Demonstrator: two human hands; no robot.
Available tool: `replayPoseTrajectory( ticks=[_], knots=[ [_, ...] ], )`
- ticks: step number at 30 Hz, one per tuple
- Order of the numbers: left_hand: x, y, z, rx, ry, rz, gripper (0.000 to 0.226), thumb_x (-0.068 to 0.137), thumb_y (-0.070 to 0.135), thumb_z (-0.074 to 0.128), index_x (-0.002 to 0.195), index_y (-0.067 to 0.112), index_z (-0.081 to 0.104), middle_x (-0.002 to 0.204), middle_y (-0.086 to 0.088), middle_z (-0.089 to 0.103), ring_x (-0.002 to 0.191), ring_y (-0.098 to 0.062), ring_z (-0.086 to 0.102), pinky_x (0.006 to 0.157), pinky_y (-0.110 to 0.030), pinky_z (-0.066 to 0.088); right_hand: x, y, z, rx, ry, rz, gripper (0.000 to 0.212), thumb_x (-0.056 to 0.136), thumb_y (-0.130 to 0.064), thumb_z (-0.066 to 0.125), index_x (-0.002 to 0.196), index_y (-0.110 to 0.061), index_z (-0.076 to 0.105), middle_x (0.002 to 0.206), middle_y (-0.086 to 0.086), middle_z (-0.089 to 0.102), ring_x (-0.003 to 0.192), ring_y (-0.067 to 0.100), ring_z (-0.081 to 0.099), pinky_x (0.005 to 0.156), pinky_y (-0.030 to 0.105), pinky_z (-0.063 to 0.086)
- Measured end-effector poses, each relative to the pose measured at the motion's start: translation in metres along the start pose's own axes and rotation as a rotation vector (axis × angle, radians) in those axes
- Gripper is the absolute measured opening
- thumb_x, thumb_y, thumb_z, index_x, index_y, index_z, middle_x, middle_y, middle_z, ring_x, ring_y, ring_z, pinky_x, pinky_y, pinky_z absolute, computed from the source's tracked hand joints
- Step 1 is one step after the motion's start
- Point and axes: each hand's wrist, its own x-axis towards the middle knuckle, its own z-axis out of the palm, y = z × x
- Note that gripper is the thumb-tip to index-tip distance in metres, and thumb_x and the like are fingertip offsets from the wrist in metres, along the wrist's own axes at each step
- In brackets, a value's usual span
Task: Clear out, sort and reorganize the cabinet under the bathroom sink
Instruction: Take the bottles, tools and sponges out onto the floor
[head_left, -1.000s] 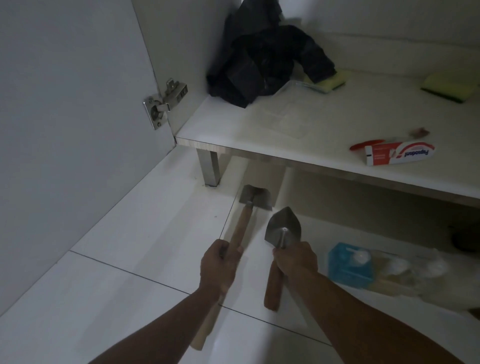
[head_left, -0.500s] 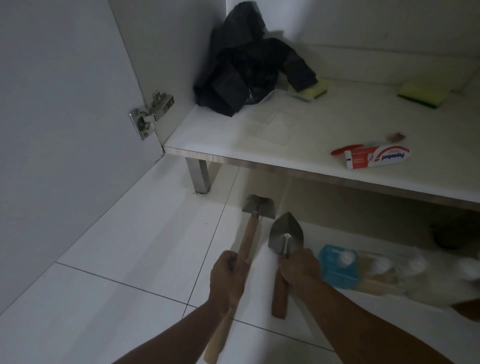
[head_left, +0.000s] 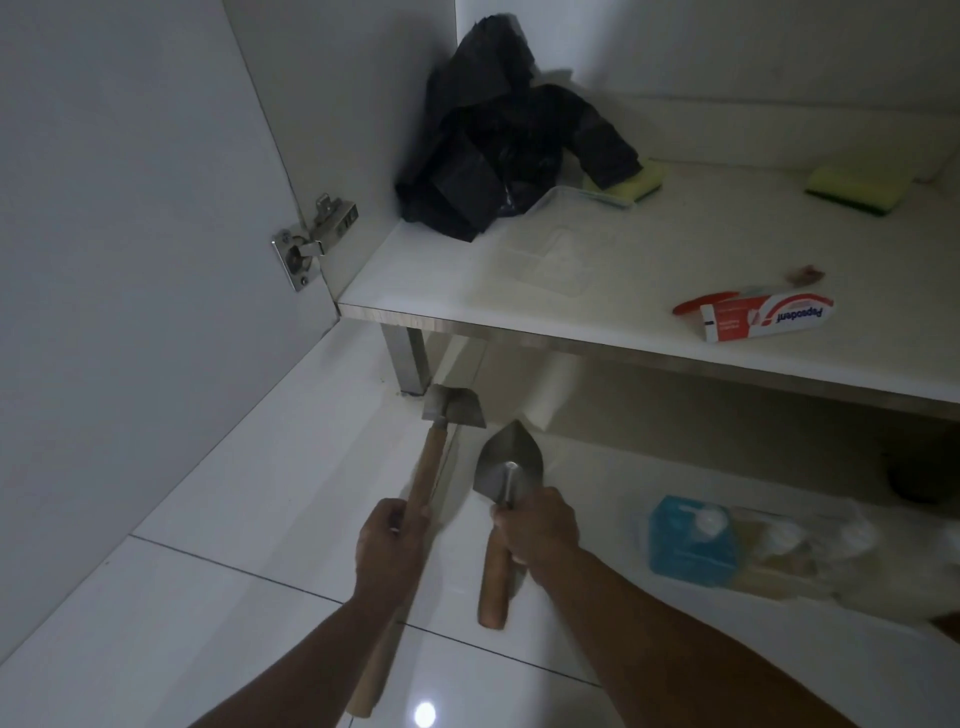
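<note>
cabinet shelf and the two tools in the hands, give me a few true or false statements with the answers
1. The left hand grips the flat-bladed tool by its wooden handle. True.
2. The right hand holds nothing. False: it grips the pointed trowel just below the blade.
3. The toothpaste box lies on the floor. False: it lies on the cabinet shelf.
4. A black plastic bag sits in the shelf's back left corner. True.
5. Both sponges are under the bag. False: one sponge lies apart, far right.
</note>
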Motion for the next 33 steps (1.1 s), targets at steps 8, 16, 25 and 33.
replayPoseTrajectory(
  ticks=[8,16,25,33],
  knots=[
    [0.012,-0.003,-0.007,0.002,-0.015,-0.014,0.029,0.088,0.042,0.061,0.093,0.014,0.063,0.083,-0.001,0.063,0.075,-0.013,0.057,0.06,-0.026,0.042,0.0,-0.007,0.016,0.036,-0.001,-0.003,0.048,0.08,-0.044,0.071,0.112,-0.01,0.06,0.103,0.005,0.07,0.089,0.024,0.071,0.08,0.03,0.056],
    [0.021,-0.003,-0.01,0.059,-0.017,-0.039,0.022,0.091,0.031,0.063,0.097,0.01,0.064,0.08,-0.004,0.064,0.071,-0.018,0.058,0.064,-0.031,0.046,-0.002,-0.003,0.002,-0.006,-0.108,-0.064,0.044,0.082,-0.041,0.071,0.111,-0.009,0.062,0.096,0.004,0.068,0.081,0.021,0.069,0.071,0.027,0.057],
    [0.015,0.05,-0.024,0.388,0.014,0.192,0.049,0.085,0.038,0.068,0.125,0.012,0.057,0.125,-0.008,0.059,0.115,-0.028,0.052,0.097,-0.046,0.045,-0.012,-0.029,-0.124,-0.23,-0.406,-0.229,0.032,0.085,-0.028,0.074,0.106,-0.005,0.066,0.1,0.01,0.07,0.081,0.021,0.071,0.077,0.037,0.061],
    [0.022,0.231,-0.035,0.432,-0.43,0.531,0.029,0.088,0.034,0.067,0.109,0.014,0.067,0.108,0.002,0.067,0.095,-0.012,0.063,0.083,-0.026,0.048,-0.028,-0.066,-0.262,-0.297,-0.362,-0.33,0.038,0.084,-0.031,0.075,0.109,-0.004,0.067,0.104,0.012,0.071,0.089,0.028,0.072,0.08,0.045,0.059]
  ],
)
